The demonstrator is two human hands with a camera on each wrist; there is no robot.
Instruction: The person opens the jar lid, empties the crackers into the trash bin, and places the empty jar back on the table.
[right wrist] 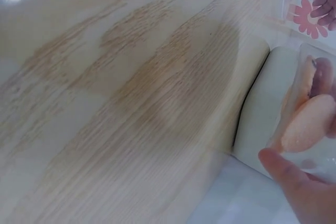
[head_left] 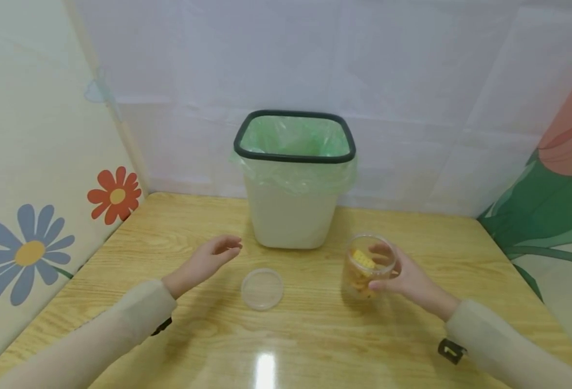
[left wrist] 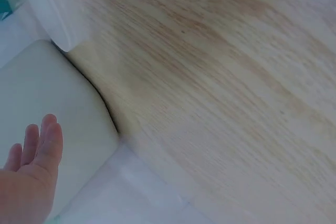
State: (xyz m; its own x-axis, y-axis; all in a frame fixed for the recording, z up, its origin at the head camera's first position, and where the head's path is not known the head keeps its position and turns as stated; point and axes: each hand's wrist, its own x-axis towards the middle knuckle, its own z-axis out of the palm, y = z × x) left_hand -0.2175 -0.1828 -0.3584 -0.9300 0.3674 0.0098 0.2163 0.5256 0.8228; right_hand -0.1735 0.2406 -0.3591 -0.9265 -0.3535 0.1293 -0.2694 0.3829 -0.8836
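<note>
My right hand (head_left: 407, 278) grips a clear round jar (head_left: 350, 278), fingers around the far side and thumb on the near side. Inside the open-topped jar are a yellow bumpy piece (head_left: 364, 259) and several orange pieces (head_left: 361, 283). The right wrist view shows the jar wall (right wrist: 292, 100) with my thumb (right wrist: 283, 171) against it. A clear round lid (head_left: 262, 289) appears over the wood between my hands. Left of it, my left hand (head_left: 213, 258) holds nothing, fingers relaxed and slightly bent. That hand (left wrist: 38, 174) overlaps the white bin in the left wrist view.
A white bin (head_left: 291, 210) with a black rim (head_left: 294, 158) and a green plastic liner (head_left: 286, 175) stands at the back of the wooden table (head_left: 208, 340). Behind it hangs a pale sheet (head_left: 412, 108). Flower-printed panels (head_left: 4, 119) flank the table.
</note>
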